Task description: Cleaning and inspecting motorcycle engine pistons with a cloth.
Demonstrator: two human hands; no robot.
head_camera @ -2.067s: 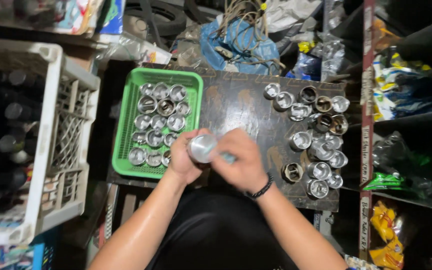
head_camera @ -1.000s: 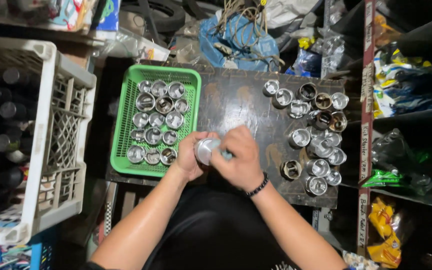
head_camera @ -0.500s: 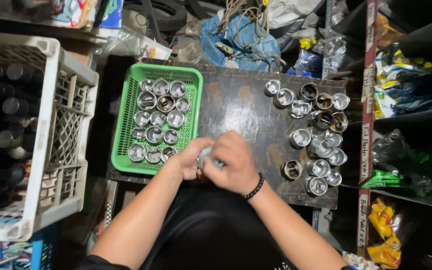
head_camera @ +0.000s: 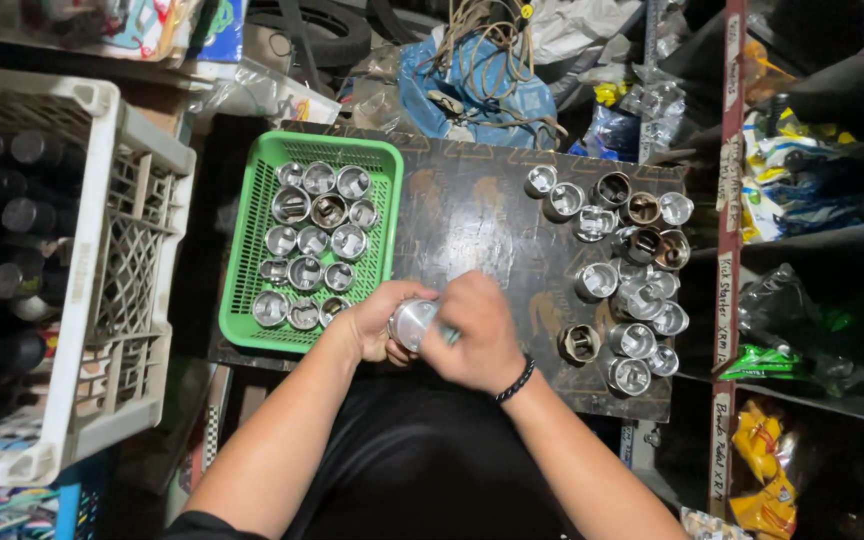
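- Left hand (head_camera: 370, 325) cups a short shiny silver metal cylinder (head_camera: 412, 322), fingers curled under and around it.
- Right hand (head_camera: 477, 335) is closed over the cylinder's right side and top, fingertips pressed on it; black bead bracelet (head_camera: 515, 383) on that wrist.
- Cylinder sits between both hands, held just above the near edge of the dark worn wooden table (head_camera: 472, 215); can't tell if it touches the board.
- Just left of the left hand: green plastic mesh basket (head_camera: 242, 260), resting on the table's left end, holding rows of similar silver cup-shaped cylinders (head_camera: 312, 235), open ends up.
- Right of the right hand: loose cluster of the same metal cylinders on the table (head_camera: 627, 270), some upright, some tilted, a few darker or rust-toned.
- Nearest of that cluster is a dull cylinder (head_camera: 579, 343), just beside the right hand, apart from it.
- Far left of the hands: white plastic crate (head_camera: 127, 290) with dark bottles inside.
- Beyond the table, away from the hands: blue plastic bag (head_camera: 472, 85) with tangled cord on it.
- Far right: shelving (head_camera: 727, 250) with coloured packets.
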